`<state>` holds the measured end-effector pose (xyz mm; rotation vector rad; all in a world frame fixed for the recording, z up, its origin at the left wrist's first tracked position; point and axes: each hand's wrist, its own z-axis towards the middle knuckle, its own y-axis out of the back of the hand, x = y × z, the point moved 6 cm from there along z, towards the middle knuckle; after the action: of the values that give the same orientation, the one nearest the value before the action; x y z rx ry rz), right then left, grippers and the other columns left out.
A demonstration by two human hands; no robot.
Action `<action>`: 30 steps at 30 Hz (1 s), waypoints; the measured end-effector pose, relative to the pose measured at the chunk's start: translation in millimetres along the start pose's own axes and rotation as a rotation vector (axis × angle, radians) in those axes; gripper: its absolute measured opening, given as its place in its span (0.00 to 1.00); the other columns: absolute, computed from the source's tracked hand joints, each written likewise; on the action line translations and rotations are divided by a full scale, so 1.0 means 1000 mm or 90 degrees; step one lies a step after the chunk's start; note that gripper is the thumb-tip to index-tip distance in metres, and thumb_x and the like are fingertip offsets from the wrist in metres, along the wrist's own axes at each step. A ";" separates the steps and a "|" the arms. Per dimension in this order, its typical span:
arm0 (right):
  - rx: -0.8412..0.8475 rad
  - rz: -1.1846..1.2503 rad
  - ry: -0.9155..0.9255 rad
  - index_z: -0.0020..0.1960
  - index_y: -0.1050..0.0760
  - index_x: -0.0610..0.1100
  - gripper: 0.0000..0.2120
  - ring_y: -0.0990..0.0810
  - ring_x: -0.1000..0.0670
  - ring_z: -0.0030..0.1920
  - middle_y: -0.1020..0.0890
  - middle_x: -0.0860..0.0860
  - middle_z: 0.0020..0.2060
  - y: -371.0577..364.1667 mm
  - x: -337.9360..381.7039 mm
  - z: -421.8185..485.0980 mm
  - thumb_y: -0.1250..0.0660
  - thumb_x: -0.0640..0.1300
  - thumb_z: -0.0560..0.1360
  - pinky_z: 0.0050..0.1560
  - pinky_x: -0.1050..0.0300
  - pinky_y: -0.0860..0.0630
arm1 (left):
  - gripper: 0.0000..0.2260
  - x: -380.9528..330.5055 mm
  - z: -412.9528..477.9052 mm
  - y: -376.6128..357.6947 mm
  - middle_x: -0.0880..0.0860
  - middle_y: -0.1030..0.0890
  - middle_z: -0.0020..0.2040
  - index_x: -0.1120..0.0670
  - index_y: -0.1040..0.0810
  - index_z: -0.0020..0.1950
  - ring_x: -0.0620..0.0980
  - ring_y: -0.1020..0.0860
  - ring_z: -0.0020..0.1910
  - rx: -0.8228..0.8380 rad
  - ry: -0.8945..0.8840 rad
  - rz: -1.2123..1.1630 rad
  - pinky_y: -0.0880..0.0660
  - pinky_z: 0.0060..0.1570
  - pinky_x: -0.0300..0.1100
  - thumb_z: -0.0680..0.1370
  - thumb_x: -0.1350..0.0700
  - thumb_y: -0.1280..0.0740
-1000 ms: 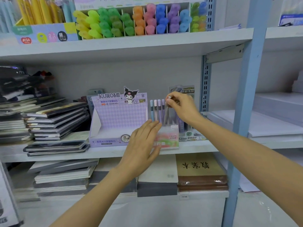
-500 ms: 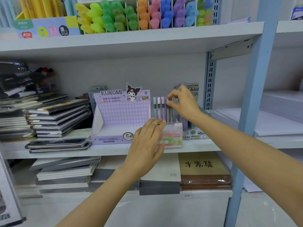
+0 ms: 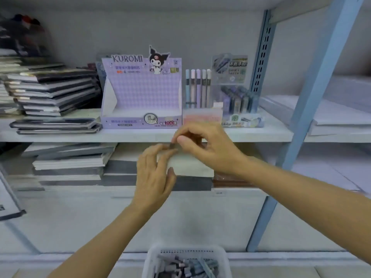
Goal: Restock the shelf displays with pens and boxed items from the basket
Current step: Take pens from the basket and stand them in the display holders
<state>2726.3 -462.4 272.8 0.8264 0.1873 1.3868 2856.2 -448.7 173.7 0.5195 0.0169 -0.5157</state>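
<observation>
The right hand [image 3: 208, 147] pinched a small dark item [image 3: 172, 145], too blurred to identify, possibly a cap, just below the shelf [image 3: 251, 135] edge. The left hand [image 3: 154, 177] touched it with its fingertips. Five pens [image 3: 197, 88] stood upright in the pink display box [image 3: 201, 118].

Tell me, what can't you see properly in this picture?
Head view:
- The small dark thing pinched by the right hand: fingers cover most of it, and it is too small to name.
- The basket: cut off by the bottom edge; its contents are blurred.
- Small print on the Kuromi box: too blurred to read.
- Whether the left hand touches the small dark thing: unclear.
</observation>
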 end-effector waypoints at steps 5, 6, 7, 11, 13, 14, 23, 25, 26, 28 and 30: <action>0.196 0.063 -0.170 0.45 0.19 0.40 0.07 0.27 0.57 0.31 0.19 0.54 0.34 -0.121 -0.052 -0.080 0.35 0.39 0.79 0.36 0.67 0.33 | 0.16 0.043 -0.136 -0.057 0.56 0.22 0.49 0.59 0.24 0.56 0.59 0.24 0.47 0.295 0.116 -0.001 0.29 0.44 0.48 0.70 0.69 0.31; 0.229 0.072 -0.215 0.46 0.18 0.41 0.07 0.26 0.57 0.31 0.19 0.55 0.34 -0.144 -0.067 -0.099 0.35 0.40 0.79 0.36 0.68 0.33 | 0.14 0.052 -0.172 -0.068 0.56 0.21 0.50 0.59 0.22 0.54 0.60 0.22 0.48 0.382 0.168 -0.015 0.27 0.45 0.48 0.71 0.69 0.30; 0.263 0.078 -0.257 0.47 0.19 0.43 0.07 0.26 0.58 0.31 0.21 0.58 0.34 -0.166 -0.082 -0.118 0.35 0.41 0.79 0.36 0.69 0.34 | 0.12 0.058 -0.208 -0.076 0.57 0.20 0.54 0.59 0.21 0.56 0.61 0.22 0.52 0.459 0.221 -0.029 0.27 0.49 0.49 0.73 0.67 0.31; 0.402 0.058 -0.393 0.54 0.21 0.45 0.07 0.25 0.57 0.37 0.22 0.57 0.39 -0.234 -0.137 -0.203 0.36 0.43 0.78 0.37 0.67 0.33 | 0.22 0.071 -0.333 -0.095 0.56 0.41 0.78 0.56 0.39 0.76 0.55 0.41 0.77 0.718 0.330 0.004 0.40 0.71 0.44 0.83 0.55 0.42; 0.490 0.040 -0.459 0.57 0.23 0.45 0.09 0.23 0.53 0.43 0.20 0.51 0.47 -0.257 -0.159 -0.252 0.36 0.43 0.79 0.41 0.62 0.31 | 0.26 0.077 -0.372 -0.098 0.54 0.56 0.80 0.54 0.53 0.80 0.52 0.51 0.79 0.826 0.343 0.054 0.48 0.74 0.44 0.84 0.50 0.48; 0.539 0.026 -0.496 0.59 0.25 0.44 0.10 0.23 0.50 0.48 0.20 0.48 0.52 -0.265 -0.169 -0.278 0.36 0.42 0.78 0.45 0.59 0.29 | 0.26 0.079 -0.385 -0.099 0.54 0.60 0.80 0.54 0.54 0.80 0.51 0.53 0.79 0.856 0.345 0.064 0.49 0.75 0.43 0.84 0.49 0.49; 0.713 -0.188 -0.421 0.71 0.38 0.48 0.31 0.38 0.48 0.67 0.34 0.51 0.68 -0.293 -0.201 -0.403 0.31 0.43 0.71 0.62 0.55 0.37 | 0.22 0.076 -0.394 -0.112 0.64 0.31 0.71 0.62 0.27 0.69 0.64 0.30 0.70 0.702 0.379 0.071 0.29 0.65 0.57 0.76 0.60 0.30; 0.694 -0.194 -0.390 0.66 0.35 0.49 0.28 0.36 0.49 0.63 0.32 0.51 0.64 -0.299 -0.203 -0.401 0.29 0.49 0.70 0.59 0.55 0.38 | 0.22 0.077 -0.395 -0.114 0.65 0.28 0.68 0.62 0.25 0.66 0.65 0.27 0.66 0.697 0.371 0.081 0.25 0.60 0.58 0.73 0.61 0.27; 0.692 -0.196 -0.368 0.65 0.34 0.49 0.27 0.36 0.49 0.62 0.32 0.51 0.62 -0.301 -0.204 -0.401 0.28 0.52 0.69 0.58 0.55 0.38 | 0.22 0.077 -0.395 -0.115 0.66 0.27 0.67 0.62 0.24 0.65 0.65 0.26 0.65 0.695 0.367 0.085 0.24 0.59 0.59 0.72 0.62 0.26; 0.706 -0.192 -0.328 0.65 0.33 0.49 0.28 0.36 0.48 0.61 0.33 0.50 0.61 -0.302 -0.202 -0.402 0.28 0.55 0.69 0.59 0.54 0.37 | 0.22 0.078 -0.397 -0.116 0.65 0.27 0.67 0.62 0.24 0.65 0.65 0.25 0.64 0.693 0.364 0.098 0.24 0.59 0.58 0.72 0.61 0.26; 0.725 -0.200 -0.290 0.65 0.32 0.48 0.27 0.35 0.46 0.63 0.33 0.49 0.62 -0.303 -0.198 -0.404 0.29 0.54 0.70 0.61 0.52 0.37 | 0.21 0.077 -0.398 -0.116 0.66 0.28 0.68 0.61 0.25 0.66 0.65 0.26 0.65 0.685 0.363 0.104 0.25 0.60 0.58 0.73 0.61 0.27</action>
<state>2691.1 -468.3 -268.4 1.9211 0.7488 0.6766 2913.5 -380.8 -238.3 1.6963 0.2488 -0.1603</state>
